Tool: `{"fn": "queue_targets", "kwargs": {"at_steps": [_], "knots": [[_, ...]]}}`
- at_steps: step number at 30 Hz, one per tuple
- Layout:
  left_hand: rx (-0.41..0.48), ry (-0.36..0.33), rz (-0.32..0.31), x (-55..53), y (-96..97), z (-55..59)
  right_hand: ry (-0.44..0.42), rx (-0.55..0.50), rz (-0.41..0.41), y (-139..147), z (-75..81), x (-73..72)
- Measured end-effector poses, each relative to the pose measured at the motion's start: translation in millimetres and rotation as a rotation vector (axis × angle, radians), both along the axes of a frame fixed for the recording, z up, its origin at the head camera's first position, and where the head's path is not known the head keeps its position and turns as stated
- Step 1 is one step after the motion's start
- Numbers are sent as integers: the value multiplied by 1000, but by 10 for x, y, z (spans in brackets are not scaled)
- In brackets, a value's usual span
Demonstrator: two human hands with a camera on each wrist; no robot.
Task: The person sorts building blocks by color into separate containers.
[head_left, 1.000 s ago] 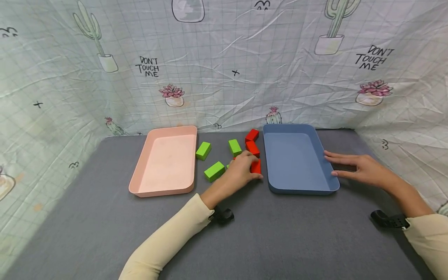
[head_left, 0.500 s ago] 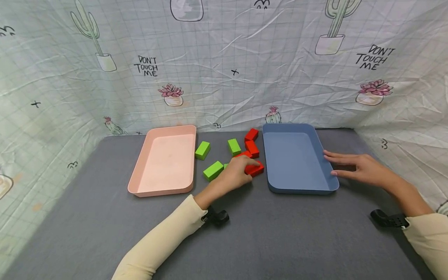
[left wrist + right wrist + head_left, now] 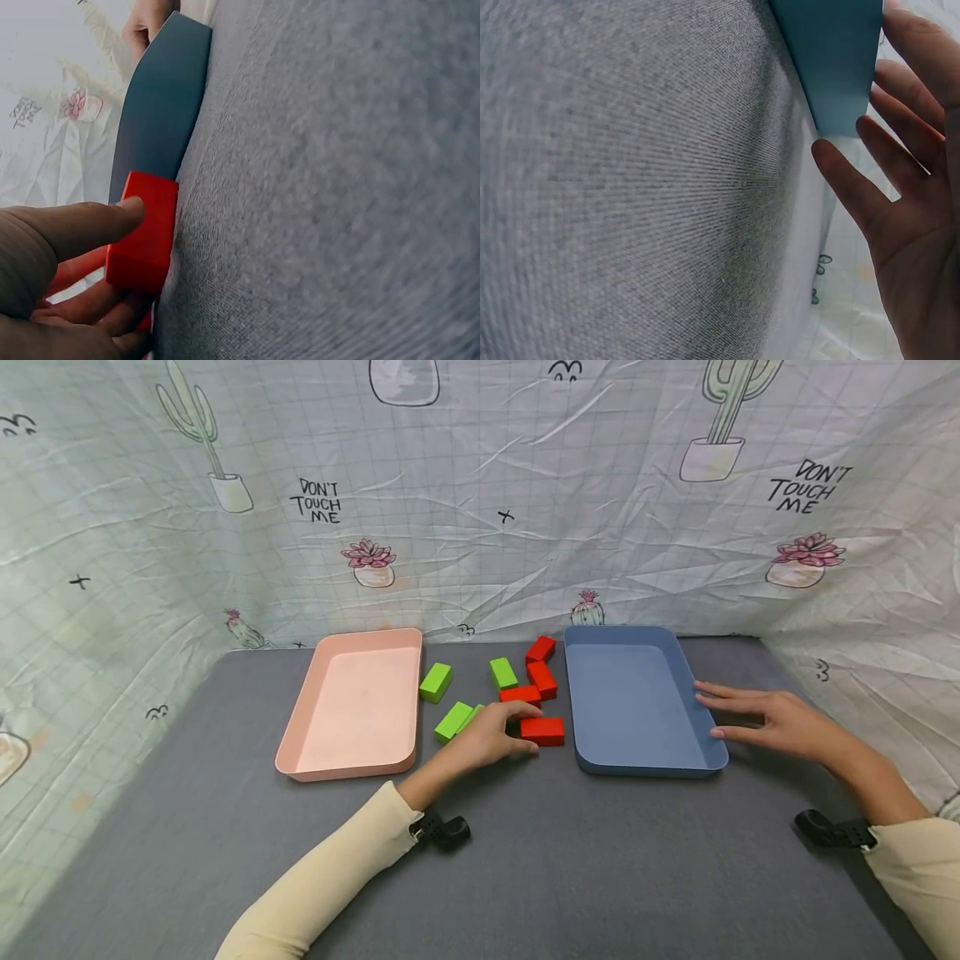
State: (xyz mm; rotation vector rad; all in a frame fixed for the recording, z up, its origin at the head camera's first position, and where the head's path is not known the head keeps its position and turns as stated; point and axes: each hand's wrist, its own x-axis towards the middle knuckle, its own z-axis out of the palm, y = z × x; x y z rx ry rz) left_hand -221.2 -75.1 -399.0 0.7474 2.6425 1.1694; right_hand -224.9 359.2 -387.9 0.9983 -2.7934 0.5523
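My left hand (image 3: 483,737) has thumb and index finger on either side of a red block (image 3: 542,732) lying on the table, pinching it at its left end. In the left wrist view the thumb lies over the face of this block (image 3: 146,229), and the other fingers are partly behind it. Just beyond are more red blocks (image 3: 542,680). Green blocks (image 3: 436,682) lie to the left, one partly hidden by the left hand. My right hand (image 3: 780,722) has its fingers extended, the tips at the right rim of the blue tray (image 3: 716,758).
A pink tray (image 3: 345,774) stands left of the blocks, with nothing in it. The blue tray also holds nothing. Grey cloth (image 3: 600,868) covers the table. A patterned sheet (image 3: 465,468) hangs behind and at the sides.
My left hand has moved left and slightly nearer. The front red block has come nearer, turned, and now lies crosswise, apart from the red block behind it. The right hand has stayed put.
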Motion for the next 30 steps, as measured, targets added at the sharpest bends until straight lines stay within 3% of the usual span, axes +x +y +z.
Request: {"fn": "queue_targets", "kwargs": {"at_steps": [8, 12, 16, 19, 23, 26, 30], "knots": [[85, -6, -37, -45, -32, -25, -44, -45, 9, 22, -22, -51], [139, -77, -46, -58, -29, -34, -74, -17, -22, 35, -18, -85], [134, -127, -4, -56, -20, -31, -127, 2, -26, 43, -19, -105], [105, -113, 10, -55, -7, -32, -162, -8, 3, 53, -27, -99], [134, -87, -31, -56, -4, -50, -191, -41, 25, 65, -32, -92], [179, -72, -67, -44, -15, -61, -213, -43, 8, 65, -29, -89], [221, -43, -66, -32, -28, -68, -240, -28, -27, 54, -23, -86]]}}
